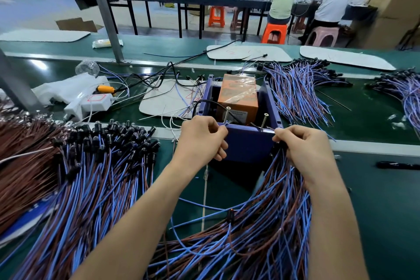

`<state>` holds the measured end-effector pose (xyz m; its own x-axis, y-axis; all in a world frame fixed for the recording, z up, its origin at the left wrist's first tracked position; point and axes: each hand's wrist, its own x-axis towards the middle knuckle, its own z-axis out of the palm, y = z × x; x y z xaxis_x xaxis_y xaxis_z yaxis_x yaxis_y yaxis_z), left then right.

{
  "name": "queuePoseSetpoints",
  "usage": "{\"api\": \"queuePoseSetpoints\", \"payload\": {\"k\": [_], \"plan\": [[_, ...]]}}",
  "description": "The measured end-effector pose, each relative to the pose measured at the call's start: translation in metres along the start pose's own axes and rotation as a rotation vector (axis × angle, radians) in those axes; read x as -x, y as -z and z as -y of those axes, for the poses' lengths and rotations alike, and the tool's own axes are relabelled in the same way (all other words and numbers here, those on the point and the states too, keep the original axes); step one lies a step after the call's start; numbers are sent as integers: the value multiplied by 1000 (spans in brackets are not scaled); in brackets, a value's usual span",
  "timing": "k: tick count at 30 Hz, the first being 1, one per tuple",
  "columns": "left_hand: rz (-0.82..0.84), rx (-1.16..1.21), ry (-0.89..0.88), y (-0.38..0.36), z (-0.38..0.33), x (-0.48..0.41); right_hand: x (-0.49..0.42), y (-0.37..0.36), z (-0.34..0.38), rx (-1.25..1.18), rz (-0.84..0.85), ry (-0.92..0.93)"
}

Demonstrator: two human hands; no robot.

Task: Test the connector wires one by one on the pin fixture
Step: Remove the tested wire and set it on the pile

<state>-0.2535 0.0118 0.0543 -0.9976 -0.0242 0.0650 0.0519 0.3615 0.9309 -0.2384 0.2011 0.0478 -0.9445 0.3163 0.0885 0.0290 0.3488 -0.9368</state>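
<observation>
Two pinches: left hand (200,138) and right hand (302,145) on blue-and-brown wires (272,191) at purple fixture (247,143).

Pin fixture (247,143): between left hand (202,138) and right hand (304,150)
Screws (226,115): on its front rim, one just behind each pinch
Wire end (224,124): in the left pinch, beside the left screw
Wrapped box (238,98): inside, behind the screws
Wire bundle (261,223): from the right grip toward the person
Wire pile (91,177): left of the left grip

pin fixture (247,143): blue box, two upright screws | connector wires (279,188): blue-brown bundle, front-right
</observation>
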Motion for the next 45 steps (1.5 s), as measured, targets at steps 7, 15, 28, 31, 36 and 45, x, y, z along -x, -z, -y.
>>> {"api": "queuePoseSetpoints", "payload": {"k": [7, 15, 28, 31, 36, 45], "plan": [[-19, 7, 3, -1, 2, -1, 6, -9, 8, 49, -5, 10], [-12, 5, 0, 1, 4, -1, 8, -7, 10, 56, 20, -9], [672, 356, -66, 14, -42, 35, 44, 9, 62, -318, 168, 201], [660, 300, -114, 9, -57, 44, 57, 7, 78, -383, 192, 242], [424, 232, -238, 27, -80, 46, 63, 9, 78, -263, 74, 427], [140, 422, -511, 100, -93, 56, 99, -21, 10, 167, 672, 404]]}}
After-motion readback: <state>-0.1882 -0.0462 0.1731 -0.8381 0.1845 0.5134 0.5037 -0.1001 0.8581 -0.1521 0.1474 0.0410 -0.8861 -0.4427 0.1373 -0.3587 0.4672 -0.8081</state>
